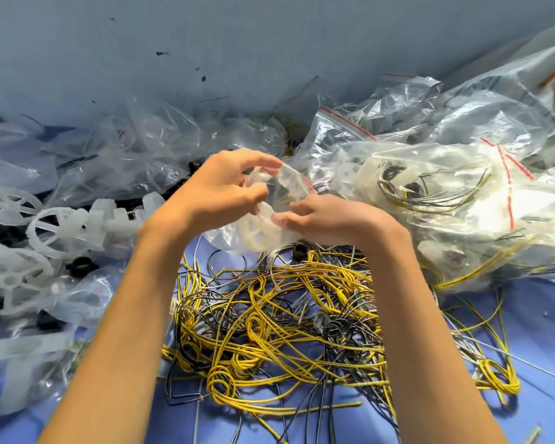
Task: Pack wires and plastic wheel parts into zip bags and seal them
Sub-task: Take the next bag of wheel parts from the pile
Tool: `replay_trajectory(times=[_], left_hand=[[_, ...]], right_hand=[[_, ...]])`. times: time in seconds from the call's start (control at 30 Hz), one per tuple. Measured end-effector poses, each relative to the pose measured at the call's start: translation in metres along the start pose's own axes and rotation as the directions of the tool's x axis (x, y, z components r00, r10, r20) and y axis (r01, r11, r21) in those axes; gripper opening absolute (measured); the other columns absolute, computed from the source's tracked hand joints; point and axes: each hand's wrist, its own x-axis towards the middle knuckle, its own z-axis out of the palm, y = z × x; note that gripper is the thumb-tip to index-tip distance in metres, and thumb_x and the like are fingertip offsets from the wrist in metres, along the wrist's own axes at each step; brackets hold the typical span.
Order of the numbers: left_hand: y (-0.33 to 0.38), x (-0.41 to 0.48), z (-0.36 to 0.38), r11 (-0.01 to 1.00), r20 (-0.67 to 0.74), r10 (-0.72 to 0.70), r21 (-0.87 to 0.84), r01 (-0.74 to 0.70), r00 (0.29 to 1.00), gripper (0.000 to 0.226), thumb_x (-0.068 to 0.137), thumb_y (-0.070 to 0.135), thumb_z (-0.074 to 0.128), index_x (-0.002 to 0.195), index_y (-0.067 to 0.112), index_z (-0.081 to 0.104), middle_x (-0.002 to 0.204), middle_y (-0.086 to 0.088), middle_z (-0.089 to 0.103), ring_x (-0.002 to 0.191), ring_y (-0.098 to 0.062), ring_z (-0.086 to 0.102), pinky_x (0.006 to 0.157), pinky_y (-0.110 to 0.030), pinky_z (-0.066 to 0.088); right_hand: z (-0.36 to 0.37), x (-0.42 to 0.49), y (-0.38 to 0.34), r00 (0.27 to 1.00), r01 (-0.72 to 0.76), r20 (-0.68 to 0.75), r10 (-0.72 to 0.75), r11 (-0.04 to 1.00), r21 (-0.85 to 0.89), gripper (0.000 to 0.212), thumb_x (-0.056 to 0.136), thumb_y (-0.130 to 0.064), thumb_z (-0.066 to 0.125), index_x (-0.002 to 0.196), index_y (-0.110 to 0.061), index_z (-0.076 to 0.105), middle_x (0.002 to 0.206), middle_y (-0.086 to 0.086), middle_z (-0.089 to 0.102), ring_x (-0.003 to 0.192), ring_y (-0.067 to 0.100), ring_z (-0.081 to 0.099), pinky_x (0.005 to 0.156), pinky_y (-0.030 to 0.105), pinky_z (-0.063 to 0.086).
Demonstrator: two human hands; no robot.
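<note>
On the left of a blue work surface (542, 315), loose white plastic wheel parts (48, 225) are seen lying among small black rings (82, 265), with crumpled empty bags (135, 155) heaped behind them. At the centre, a small clear zip bag (289, 184) is held up over a tangled pile of yellow, black and grey wires (285, 315). Its mouth is pinched by the curled fingers of the left hand (218, 190), and its nearer edge is pinched between thumb and fingertips of the right hand (330, 219). A white wheel part (257, 235) can be made out inside the bag, low down. To the right, filled bags (462, 193) with red seal strips are piled together. Several risks can be judged from here. The thin, slippery film could be lost from either pinch, and the bag would then drop into the wires and snag. If the film is bunched at the mouth, the seal strip could be left partly unclosed. Whether any wire is already inside the held bag cannot be told.
</note>
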Motion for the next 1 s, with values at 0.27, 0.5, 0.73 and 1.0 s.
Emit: replay_trajectory(times=[0.27,0.5,0.73,1.0], left_hand=[[-0.005,-0.007,-0.003,0.990,0.271,-0.075,-0.099,0.105,0.960,0.064,0.079,0.032,0.066,0.130,0.053,0.033,0.124,0.001,0.059,0.067,-0.007,0.065,0.062,-0.015,0.049],[-0.041,0.005,-0.026,0.975,-0.220,-0.216,-0.100,0.199,0.951,0.056,0.092,0.024,0.059,0.143,0.027,0.037,0.114,0.005,0.065,0.083,-0.013,0.069,0.076,-0.017,0.050],[-0.109,-0.012,-0.045,0.615,-0.379,-0.497,0.480,0.625,0.780,0.032,0.085,0.026,0.060,0.117,0.023,0.066,0.127,-0.014,0.059,0.115,-0.035,0.054,0.097,-0.039,0.042],[-0.111,-0.015,-0.034,0.551,-0.542,-0.479,0.426,0.717,0.690,0.035,0.078,0.005,0.060,0.106,0.023,0.072,0.113,-0.024,0.063,0.108,-0.042,0.056,0.089,-0.039,0.045]], right_hand=[[0.007,-0.002,-0.010,0.980,0.173,0.067,-0.187,0.969,0.174,0.020,0.093,-0.027,0.056,0.107,-0.016,0.064,0.077,-0.003,0.067,0.070,0.007,0.061,0.069,0.025,0.052],[0.006,0.003,-0.006,0.972,0.235,-0.039,-0.232,0.955,0.183,0.047,0.094,-0.038,0.053,0.139,-0.029,0.042,0.150,-0.011,0.034,0.116,0.008,0.049,0.088,0.017,0.032],[0.006,0.000,-0.006,0.970,0.241,-0.059,-0.234,0.949,0.201,0.033,0.093,-0.043,0.054,0.122,-0.027,0.057,0.132,-0.008,0.056,0.097,-0.003,0.046,0.062,-0.003,0.028],[-0.001,-0.006,-0.012,0.932,0.325,-0.238,-0.275,0.922,0.208,0.021,0.095,-0.025,0.053,0.105,-0.018,0.071,0.087,-0.001,0.071,0.061,-0.006,0.055,0.049,0.007,0.037]])
